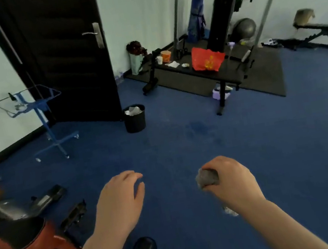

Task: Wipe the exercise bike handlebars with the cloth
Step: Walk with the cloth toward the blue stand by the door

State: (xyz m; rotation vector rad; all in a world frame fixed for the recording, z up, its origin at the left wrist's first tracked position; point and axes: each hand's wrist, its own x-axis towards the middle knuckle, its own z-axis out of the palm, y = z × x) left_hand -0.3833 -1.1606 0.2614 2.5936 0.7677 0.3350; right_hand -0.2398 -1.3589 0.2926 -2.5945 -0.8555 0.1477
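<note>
Blue gym floor (204, 139) underlies both hands. Right hand (226, 181) grips balled cloth (208, 179); left hand (120, 199) hangs relaxed, empty. Beyond the left hand, bin (135, 119) holds crumpled paper (133, 110).

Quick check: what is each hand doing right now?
Left hand: open, fingers relaxed, holding nothing.
Right hand: closed around the grey cloth.

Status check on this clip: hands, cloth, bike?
Right hand grips balled grey cloth. Left hand open, empty. Bike at lower left, handlebars not in view, no contact. Nothing blocking.
</note>
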